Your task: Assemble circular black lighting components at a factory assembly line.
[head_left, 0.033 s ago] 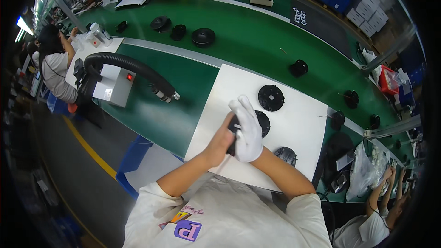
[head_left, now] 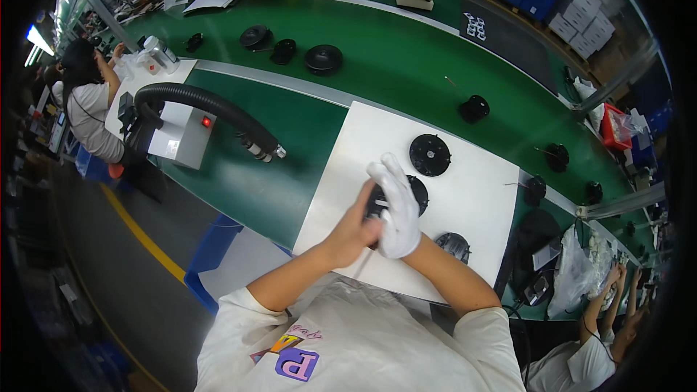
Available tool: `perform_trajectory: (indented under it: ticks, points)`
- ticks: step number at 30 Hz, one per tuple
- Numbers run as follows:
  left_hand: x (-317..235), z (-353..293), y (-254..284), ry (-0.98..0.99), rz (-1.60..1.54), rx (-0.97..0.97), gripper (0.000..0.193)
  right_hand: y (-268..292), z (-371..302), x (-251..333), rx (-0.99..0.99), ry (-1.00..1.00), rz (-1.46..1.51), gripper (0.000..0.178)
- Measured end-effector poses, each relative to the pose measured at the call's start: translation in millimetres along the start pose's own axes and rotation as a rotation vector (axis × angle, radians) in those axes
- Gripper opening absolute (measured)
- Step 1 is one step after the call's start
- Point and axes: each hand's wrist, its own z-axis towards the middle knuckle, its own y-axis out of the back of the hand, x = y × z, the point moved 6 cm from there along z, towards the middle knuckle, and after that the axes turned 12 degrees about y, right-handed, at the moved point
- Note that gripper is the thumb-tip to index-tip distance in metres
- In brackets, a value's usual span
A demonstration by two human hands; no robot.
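Both hands grasp one black disc (head_left: pixel 415 190): bare left hand (head_left: pixel 353 232), gloved right hand (head_left: pixel 397 210); it may slip onto the white board (head_left: pixel 479 196).

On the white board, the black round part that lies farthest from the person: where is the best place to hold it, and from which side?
Probably by its outer rim, coming from above. The black round part lies flat on the white board, apart from the disc under the gloved right hand and bare left hand, so its edge is free all around. Its centre looks like a small hub, too small to judge.
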Motion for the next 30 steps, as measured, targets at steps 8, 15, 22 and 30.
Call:
perform_trajectory:
  ticks: [8, 15, 22, 30]
  points:
    - [-61, -28, -38, -0.320, 0.234, 0.084, 0.111, 55, 8, 51, -0.132, 0.125, -0.315, 0.053]
    - [-69, -27, -48, -0.442, 0.374, -0.012, 0.113, 59, 6, 39, 0.089, 0.110, -0.079, 0.063]
    - [-37, 22, -24, -0.130, 0.394, -0.070, 0.094, 117, -5, -37, 0.033, -0.355, -0.413, 0.053]
    - [3, 143, 4, 0.318, 0.915, -0.240, 0.074, 332, -98, -241, 0.728, -1.162, -1.258, 0.049]
